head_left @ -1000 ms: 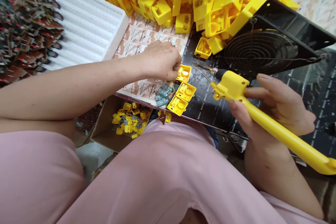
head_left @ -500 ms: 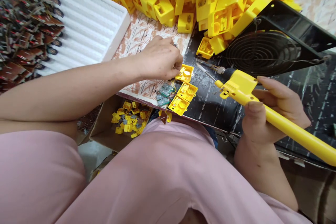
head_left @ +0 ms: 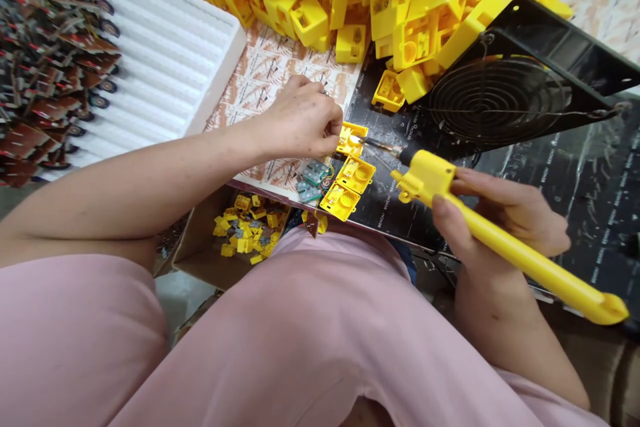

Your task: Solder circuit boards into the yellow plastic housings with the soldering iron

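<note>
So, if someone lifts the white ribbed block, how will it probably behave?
The white block looks like foam, so probably light for its size. Its thick edge suggests it is stiff, but it might snap if bent. Brown boards crowd one side, so it could tip.

Left hand [head_left: 305, 121] palm down, fingers [head_left: 327, 145] bent; right hand [head_left: 500, 213] closed in a grip, thumb [head_left: 447, 213] extended
</note>
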Available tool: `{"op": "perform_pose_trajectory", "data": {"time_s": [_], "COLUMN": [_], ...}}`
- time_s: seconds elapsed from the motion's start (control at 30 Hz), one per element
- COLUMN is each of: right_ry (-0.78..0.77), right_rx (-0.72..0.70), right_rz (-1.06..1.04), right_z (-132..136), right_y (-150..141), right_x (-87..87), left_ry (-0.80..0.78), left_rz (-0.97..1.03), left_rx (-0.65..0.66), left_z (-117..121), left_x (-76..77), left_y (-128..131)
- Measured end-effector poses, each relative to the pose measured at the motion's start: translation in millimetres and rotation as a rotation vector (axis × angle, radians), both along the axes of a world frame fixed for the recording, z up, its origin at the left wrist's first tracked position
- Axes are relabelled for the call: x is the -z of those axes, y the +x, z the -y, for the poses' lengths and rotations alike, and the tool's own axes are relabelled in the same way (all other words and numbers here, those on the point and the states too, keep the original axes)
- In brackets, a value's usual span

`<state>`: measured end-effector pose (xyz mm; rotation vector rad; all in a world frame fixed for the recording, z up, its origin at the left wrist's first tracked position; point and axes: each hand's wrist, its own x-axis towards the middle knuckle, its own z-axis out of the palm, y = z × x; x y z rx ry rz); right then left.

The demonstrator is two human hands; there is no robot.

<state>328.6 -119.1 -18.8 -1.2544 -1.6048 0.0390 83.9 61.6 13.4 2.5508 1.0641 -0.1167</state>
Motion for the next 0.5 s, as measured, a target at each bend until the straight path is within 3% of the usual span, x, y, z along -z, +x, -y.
{"op": "perform_pose_trajectory", "data": {"time_s": [0.17, 0.37, 0.5], "right_ry": [0.014, 0.088, 0.033], "right_rx": [-0.181, -0.260, -0.267], "right_rz": [0.205, 0.331, 0.390], "right_z": [-12.3, -30.8, -30.5], "right_y": [-1.6, -7.7, -6.6], "right_x": [-15.7, -27.4, -36.6], "left_ry": [0.005, 0.044, 0.075], "left_rz": [-0.025, -0.181, -0.251], "left_rx": [0.012, 0.046, 0.091], "left_z": [-2.3, -2.2, -1.4], "left_x": [0.0, -8.3, -14.1], "left_y": [3.2, 11.8, 15.8]}}
